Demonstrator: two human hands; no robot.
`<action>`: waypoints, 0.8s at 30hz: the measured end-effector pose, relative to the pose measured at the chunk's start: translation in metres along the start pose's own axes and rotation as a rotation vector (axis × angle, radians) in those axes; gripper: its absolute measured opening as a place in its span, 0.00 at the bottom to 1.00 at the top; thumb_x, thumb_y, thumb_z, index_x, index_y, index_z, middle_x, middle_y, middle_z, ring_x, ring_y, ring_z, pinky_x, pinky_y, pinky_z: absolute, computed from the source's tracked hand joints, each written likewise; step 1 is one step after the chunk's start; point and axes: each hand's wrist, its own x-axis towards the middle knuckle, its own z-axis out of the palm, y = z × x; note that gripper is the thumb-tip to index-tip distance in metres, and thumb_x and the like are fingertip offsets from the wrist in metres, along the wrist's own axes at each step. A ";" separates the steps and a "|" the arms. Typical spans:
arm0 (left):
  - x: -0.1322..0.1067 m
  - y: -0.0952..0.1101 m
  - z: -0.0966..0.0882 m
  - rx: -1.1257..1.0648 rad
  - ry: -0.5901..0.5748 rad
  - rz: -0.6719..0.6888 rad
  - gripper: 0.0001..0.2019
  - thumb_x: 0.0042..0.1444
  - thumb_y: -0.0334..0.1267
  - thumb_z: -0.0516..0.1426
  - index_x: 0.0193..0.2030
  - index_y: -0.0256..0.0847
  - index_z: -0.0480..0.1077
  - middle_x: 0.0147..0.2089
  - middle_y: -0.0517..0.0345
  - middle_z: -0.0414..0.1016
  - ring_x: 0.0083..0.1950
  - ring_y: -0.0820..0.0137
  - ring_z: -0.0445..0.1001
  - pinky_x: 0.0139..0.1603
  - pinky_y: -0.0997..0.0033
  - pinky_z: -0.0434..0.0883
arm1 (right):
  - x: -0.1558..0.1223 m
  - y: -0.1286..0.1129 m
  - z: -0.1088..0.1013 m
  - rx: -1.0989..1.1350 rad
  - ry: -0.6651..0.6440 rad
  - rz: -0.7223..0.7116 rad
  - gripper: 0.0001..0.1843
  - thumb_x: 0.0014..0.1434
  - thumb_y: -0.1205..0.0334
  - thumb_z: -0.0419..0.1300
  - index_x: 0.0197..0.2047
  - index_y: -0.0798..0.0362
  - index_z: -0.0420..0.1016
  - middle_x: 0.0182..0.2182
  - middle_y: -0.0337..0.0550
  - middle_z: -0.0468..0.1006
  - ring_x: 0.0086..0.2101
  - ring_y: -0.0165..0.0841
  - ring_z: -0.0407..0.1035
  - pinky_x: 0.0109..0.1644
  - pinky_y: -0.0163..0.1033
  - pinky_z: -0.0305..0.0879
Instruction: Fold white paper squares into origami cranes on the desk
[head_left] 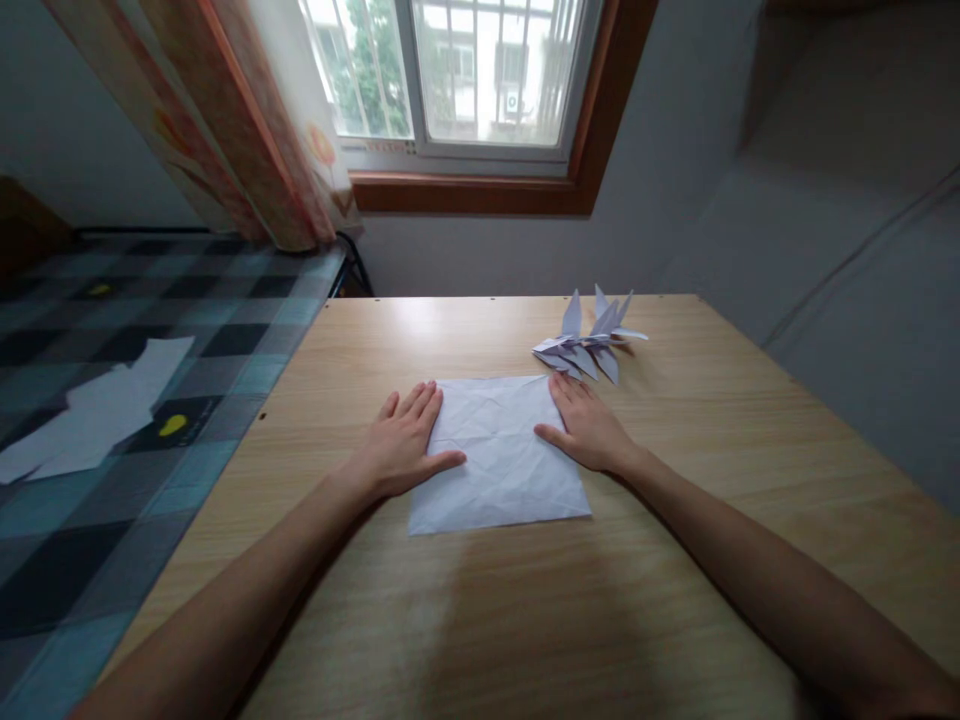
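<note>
A creased white square of paper lies flat on the wooden table. My left hand rests palm down on the sheet's left edge, fingers stretched out and thumb on the paper. My right hand presses flat on the right edge in the same way, fingers pointing away from me. Just beyond my right fingertips sits a small pile of folded white paper figures with pointed wings sticking up.
To the left is a bed with a dark checked cover, with loose white paper sheets lying on it. A window with an orange-patterned curtain is beyond the table. A grey wall runs along the right.
</note>
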 end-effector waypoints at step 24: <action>0.001 -0.009 0.011 -0.466 0.303 -0.034 0.56 0.46 0.64 0.63 0.73 0.30 0.46 0.72 0.27 0.53 0.73 0.41 0.54 0.70 0.39 0.53 | 0.006 -0.043 -0.034 1.364 0.098 0.292 0.16 0.41 0.64 0.72 0.36 0.56 0.78 0.28 0.39 0.80 0.28 0.31 0.72 0.35 0.37 0.71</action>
